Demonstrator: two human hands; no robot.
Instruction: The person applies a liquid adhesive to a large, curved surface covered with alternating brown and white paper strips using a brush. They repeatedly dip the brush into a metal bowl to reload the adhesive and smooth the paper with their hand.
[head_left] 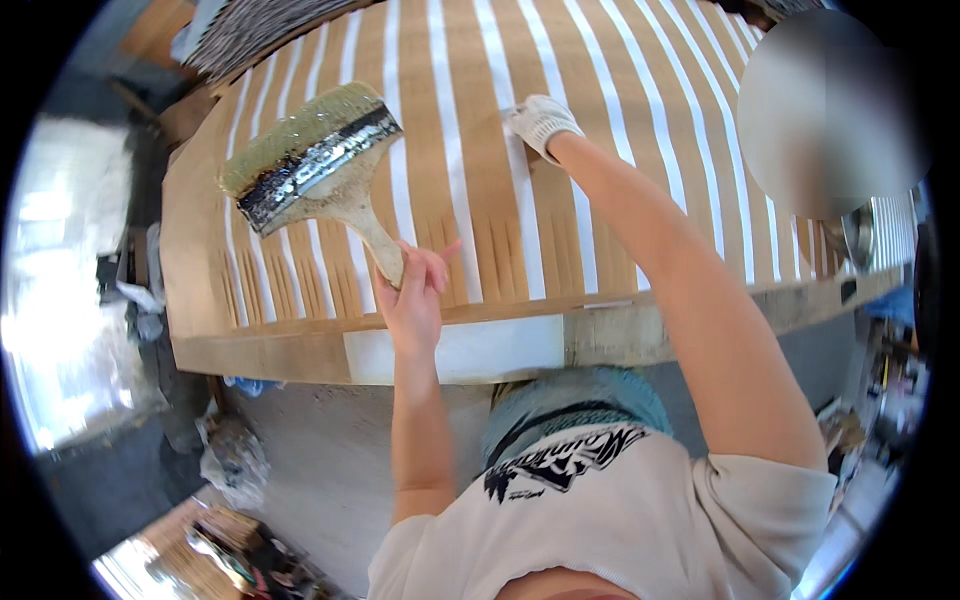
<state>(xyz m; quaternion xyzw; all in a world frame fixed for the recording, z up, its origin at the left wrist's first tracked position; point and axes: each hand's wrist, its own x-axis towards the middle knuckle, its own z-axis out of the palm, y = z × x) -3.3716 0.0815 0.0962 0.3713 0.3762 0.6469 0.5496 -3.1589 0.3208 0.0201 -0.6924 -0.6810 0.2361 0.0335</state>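
We were in a workshop: a broad wooden counter (260, 350) carried long tan veneer strips (480, 130) laid in rows, a wide glue-caked brush (315, 160) was raised above them, and scraps and clutter (235, 460) littered the grey concrete floor (320, 470) below.

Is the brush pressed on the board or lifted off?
Cannot tell for sure. The left hand holds the wide brush by its handle, bristles up over the striped board.

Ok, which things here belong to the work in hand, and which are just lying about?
In use:
- wide wooden-handled paste brush, held by the left hand
- brown board with white paper strips, pressed by the white-gloved right hand

Lying about:
- crumpled plastic on the grey floor
- clutter along the right edge
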